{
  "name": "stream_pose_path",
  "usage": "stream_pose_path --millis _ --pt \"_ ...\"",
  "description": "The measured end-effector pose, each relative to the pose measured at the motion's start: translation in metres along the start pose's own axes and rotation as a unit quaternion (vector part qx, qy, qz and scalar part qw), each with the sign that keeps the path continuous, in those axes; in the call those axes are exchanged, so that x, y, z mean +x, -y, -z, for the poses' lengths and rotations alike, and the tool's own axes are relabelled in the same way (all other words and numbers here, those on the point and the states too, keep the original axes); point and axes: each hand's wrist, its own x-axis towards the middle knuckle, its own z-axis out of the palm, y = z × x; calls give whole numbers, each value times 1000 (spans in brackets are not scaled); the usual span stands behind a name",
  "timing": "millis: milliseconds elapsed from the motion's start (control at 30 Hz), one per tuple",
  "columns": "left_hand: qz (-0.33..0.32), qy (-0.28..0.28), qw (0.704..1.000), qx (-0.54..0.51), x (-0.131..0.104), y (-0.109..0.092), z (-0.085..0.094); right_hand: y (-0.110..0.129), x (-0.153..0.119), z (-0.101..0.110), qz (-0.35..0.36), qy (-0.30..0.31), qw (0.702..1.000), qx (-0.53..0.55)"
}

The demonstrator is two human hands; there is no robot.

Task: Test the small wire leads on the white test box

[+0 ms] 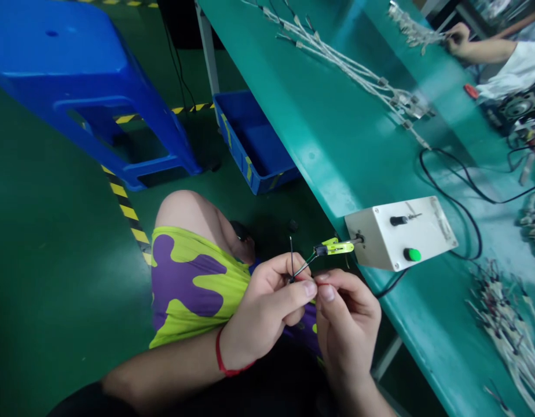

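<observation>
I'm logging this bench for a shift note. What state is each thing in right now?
left hand: pinching the thin wire
right hand: pinching the same wire, fingertips meeting the left's
thin wire: held taut, running to the clip
yellow-green clip: attached at the box's side
white box: lying on the bench edge
blue bin: on floor, looks empty

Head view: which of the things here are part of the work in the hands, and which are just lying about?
In use:
- thin wire, pinched between left hand and right hand
- yellow-green clip on that wire
- white box the clip leads into

Lying about:
- white cable bundle on the green table
- blue bin
- blue stool
- another person's hand, far corner
</observation>
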Motion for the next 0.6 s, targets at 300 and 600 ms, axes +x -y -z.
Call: stream_pose_path --millis 300,600 --pt "19 25 999 10 -2 5 -2 6 2 -2 -7 16 993 113" --pt "-25 39 996 80 -6 13 0 9 -2 -4 -56 15 984 166"
